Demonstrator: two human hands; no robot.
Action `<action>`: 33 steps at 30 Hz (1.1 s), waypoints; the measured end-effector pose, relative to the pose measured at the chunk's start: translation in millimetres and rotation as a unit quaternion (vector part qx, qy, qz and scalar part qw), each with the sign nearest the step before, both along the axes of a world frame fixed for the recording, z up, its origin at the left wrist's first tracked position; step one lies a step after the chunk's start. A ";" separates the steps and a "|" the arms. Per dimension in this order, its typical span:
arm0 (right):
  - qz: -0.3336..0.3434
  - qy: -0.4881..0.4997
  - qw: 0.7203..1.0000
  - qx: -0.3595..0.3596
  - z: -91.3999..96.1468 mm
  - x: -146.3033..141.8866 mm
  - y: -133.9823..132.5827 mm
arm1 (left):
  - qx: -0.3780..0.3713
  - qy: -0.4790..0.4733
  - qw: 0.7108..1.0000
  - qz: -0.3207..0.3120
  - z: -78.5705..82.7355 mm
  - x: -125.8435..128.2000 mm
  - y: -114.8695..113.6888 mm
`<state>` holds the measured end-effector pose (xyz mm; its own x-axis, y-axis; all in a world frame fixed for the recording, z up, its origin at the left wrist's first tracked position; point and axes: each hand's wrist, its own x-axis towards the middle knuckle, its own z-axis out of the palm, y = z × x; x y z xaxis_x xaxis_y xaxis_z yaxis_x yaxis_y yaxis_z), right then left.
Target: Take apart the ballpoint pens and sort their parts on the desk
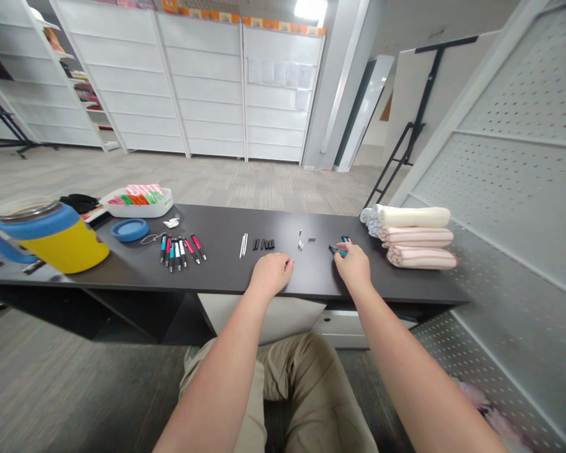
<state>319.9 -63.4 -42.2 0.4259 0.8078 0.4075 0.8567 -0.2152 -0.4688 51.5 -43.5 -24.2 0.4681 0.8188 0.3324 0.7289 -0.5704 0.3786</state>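
Note:
My right hand (353, 265) pinches a teal and black pen (338, 251) low over the right part of the dark tabletop; the hand hides part of it. Just behind those fingers lie small teal and red pen pieces (346, 239). My left hand (271, 275) rests near the front edge, fingers curled in, nothing visible in them. Beyond it are short black pen parts (264, 244) and slim white refills (243, 245). Tiny silvery pieces (300, 245) and small dark parts (312, 239) lie between the hands. Several pens (179, 251), teal, red and white, are grouped at left.
A yellow and blue mug (61, 242) stands far left, beside a blue round lid (129, 229). Behind them sits a white tray (151, 209) of colourful packets. Rolled towels (419, 238) are stacked at the right end, next to a perforated panel (509, 176).

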 end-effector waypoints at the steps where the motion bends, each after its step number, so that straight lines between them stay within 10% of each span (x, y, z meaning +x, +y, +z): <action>1: 0.001 0.001 1.000 -0.001 0.5 -0.3 -0.2 | 0.000 -0.003 1.000 -0.001 -0.1 -0.1 -0.5; 13: 0.016 -0.021 0.999 -0.022 0.8 -1.1 1.4 | -0.059 -0.160 0.985 -0.007 -0.7 -15.2 -4.1; 33: -0.005 -0.123 0.990 -0.061 5.8 11.5 28.1 | -0.061 -0.153 0.986 0.014 -3.8 -14.2 -5.8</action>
<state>331.4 -35.2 -36.4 0.3346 0.8536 0.3993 0.9392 -0.2673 -0.2155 37.3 -49.4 -28.0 0.3376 0.8726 0.3530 0.5843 -0.4883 0.6482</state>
